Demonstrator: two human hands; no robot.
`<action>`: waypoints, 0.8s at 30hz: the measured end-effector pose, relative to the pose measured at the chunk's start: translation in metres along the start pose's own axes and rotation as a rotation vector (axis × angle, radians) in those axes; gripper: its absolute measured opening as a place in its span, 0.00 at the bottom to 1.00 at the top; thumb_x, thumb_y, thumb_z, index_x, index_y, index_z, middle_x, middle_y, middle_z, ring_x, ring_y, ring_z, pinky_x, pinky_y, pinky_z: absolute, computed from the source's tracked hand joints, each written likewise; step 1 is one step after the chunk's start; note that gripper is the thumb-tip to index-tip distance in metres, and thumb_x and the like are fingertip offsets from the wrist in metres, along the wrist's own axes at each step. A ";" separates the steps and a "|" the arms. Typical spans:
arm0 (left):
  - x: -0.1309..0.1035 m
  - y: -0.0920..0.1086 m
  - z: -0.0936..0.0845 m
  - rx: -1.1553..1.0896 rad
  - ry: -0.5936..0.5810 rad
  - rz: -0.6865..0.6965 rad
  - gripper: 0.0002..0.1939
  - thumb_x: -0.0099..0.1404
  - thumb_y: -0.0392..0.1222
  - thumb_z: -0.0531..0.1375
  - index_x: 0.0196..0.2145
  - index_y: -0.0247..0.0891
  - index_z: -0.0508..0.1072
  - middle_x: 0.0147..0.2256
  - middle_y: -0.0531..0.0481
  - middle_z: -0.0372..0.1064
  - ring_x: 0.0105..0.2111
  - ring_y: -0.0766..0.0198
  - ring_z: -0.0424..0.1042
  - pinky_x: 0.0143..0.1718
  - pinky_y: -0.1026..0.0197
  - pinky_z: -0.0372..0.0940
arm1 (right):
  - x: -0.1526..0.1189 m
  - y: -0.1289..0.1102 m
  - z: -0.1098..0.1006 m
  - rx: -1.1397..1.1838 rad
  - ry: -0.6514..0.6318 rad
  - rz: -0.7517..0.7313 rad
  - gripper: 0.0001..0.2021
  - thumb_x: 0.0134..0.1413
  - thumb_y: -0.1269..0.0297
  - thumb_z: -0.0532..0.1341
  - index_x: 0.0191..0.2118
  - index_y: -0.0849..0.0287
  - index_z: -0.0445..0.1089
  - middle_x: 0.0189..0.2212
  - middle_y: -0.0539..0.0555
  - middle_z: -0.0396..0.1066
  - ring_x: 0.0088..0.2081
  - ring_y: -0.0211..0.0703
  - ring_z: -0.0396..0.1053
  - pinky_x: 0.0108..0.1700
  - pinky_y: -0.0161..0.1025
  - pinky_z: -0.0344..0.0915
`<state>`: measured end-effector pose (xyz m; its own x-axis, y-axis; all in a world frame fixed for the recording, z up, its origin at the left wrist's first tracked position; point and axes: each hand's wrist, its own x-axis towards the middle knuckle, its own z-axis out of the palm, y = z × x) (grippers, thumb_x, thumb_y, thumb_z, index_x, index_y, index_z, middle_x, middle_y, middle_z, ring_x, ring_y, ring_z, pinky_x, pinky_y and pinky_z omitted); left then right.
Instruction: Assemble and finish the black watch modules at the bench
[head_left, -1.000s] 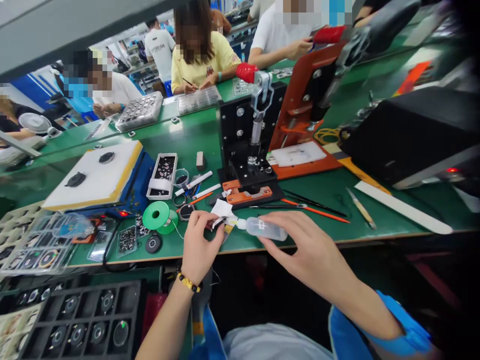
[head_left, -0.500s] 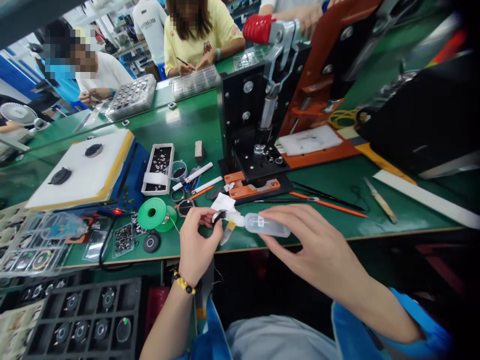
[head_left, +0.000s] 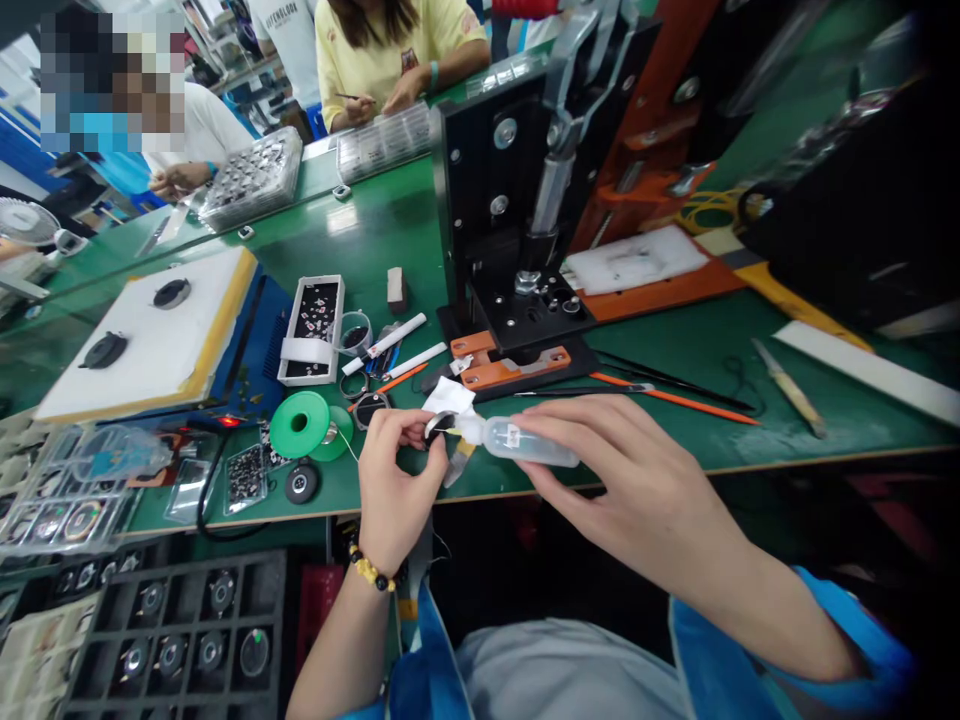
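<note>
Between the thumb and fingers of my left hand (head_left: pixel 400 470) is a small round dark watch case (head_left: pixel 441 427), tilted on its edge. My right hand (head_left: pixel 622 470) grips a translucent plastic squeeze bottle (head_left: pixel 529 441) with a small white label. The bottle lies nearly level, its nozzle pointing left at the watch case; whether the tip touches it I cannot tell. Just behind the case lies a white paper piece (head_left: pixel 450 394). A green spool of thin wire (head_left: pixel 300 425) and a black round part (head_left: pixel 301 483) sit left of my left hand.
A black lever press (head_left: pixel 517 200) stands behind my hands, with an orange fixture (head_left: pixel 514 366) at its foot. To the left are a blue heating box (head_left: pixel 259 330), a parts box (head_left: pixel 313 330) and a black compartment tray (head_left: pixel 172 650). Tweezers (head_left: pixel 675 385) and a knife (head_left: pixel 791 390) lie right.
The view has shifted a little, so the press appears larger and slightly farther right. Both hands keep their hold, and the bottle stays beside the watch case.
</note>
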<state>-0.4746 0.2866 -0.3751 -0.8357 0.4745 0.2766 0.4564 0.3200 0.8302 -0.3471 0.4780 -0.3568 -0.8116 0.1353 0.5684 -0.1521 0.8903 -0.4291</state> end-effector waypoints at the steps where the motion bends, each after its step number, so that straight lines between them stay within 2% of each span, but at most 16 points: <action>1: 0.000 0.000 0.000 -0.003 0.002 0.000 0.09 0.68 0.34 0.63 0.45 0.43 0.76 0.41 0.49 0.68 0.39 0.62 0.71 0.42 0.59 0.70 | 0.000 0.000 0.000 -0.003 -0.002 0.000 0.17 0.65 0.70 0.64 0.57 0.49 0.71 0.48 0.55 0.78 0.49 0.54 0.76 0.51 0.52 0.76; 8: -0.002 -0.001 0.000 -0.036 -0.001 -0.029 0.09 0.68 0.36 0.64 0.46 0.42 0.74 0.40 0.49 0.69 0.39 0.62 0.72 0.43 0.60 0.71 | -0.001 -0.003 -0.002 -0.015 -0.002 -0.011 0.16 0.65 0.70 0.65 0.56 0.50 0.71 0.48 0.55 0.78 0.49 0.53 0.76 0.51 0.52 0.75; 20: -0.003 -0.002 -0.001 -0.051 0.002 0.004 0.09 0.68 0.34 0.64 0.46 0.42 0.75 0.41 0.49 0.66 0.40 0.63 0.70 0.43 0.61 0.70 | 0.002 -0.003 -0.001 -0.006 -0.002 -0.019 0.17 0.64 0.72 0.65 0.56 0.51 0.72 0.48 0.55 0.77 0.49 0.52 0.76 0.51 0.50 0.74; 24: -0.003 -0.002 -0.001 -0.049 -0.002 0.001 0.09 0.69 0.33 0.64 0.46 0.41 0.74 0.41 0.49 0.67 0.40 0.64 0.70 0.43 0.61 0.69 | 0.002 -0.001 -0.002 -0.021 0.009 -0.033 0.15 0.64 0.72 0.65 0.55 0.55 0.72 0.48 0.57 0.77 0.49 0.53 0.75 0.51 0.51 0.74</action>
<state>-0.4735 0.2839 -0.3773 -0.8344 0.4767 0.2765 0.4417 0.2786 0.8528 -0.3472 0.4782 -0.3539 -0.8013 0.1095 0.5882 -0.1665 0.9034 -0.3951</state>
